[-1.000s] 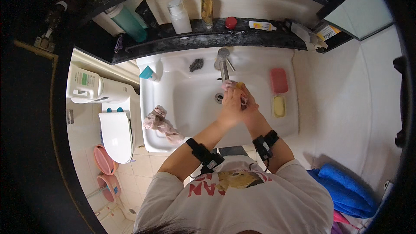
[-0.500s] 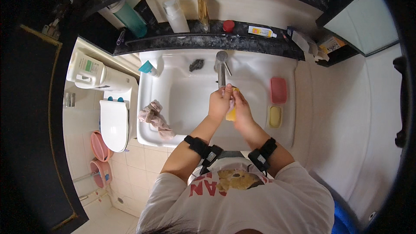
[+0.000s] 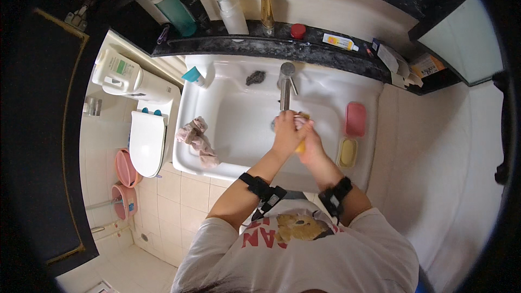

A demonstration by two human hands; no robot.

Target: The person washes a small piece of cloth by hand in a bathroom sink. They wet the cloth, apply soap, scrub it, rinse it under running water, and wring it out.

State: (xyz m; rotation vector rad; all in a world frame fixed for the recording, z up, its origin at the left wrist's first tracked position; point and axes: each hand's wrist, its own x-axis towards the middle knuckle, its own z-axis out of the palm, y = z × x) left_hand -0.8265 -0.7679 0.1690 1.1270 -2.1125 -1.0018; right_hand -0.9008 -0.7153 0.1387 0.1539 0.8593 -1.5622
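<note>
White ceramic basin (image 3: pixel 239 116) below, left hand (image 3: pixel 286 133) and right hand (image 3: pixel 312 145) wrap a small yellow-and-pale bundle (image 3: pixel 300 147) by the back-edge silver metal faucet (image 3: pixel 285 95), best held low inside.

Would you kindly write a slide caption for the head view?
Left hand and right hand hold a yellow item between them near the faucet of a white sink.

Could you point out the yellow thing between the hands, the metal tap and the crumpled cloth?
Yellow thing (image 3: pixel 300 147): head view, the lower part that shows.
Metal tap (image 3: pixel 285 94): head view, on its spout.
Crumpled cloth (image 3: pixel 199 141): head view, middle of its folds.
</note>
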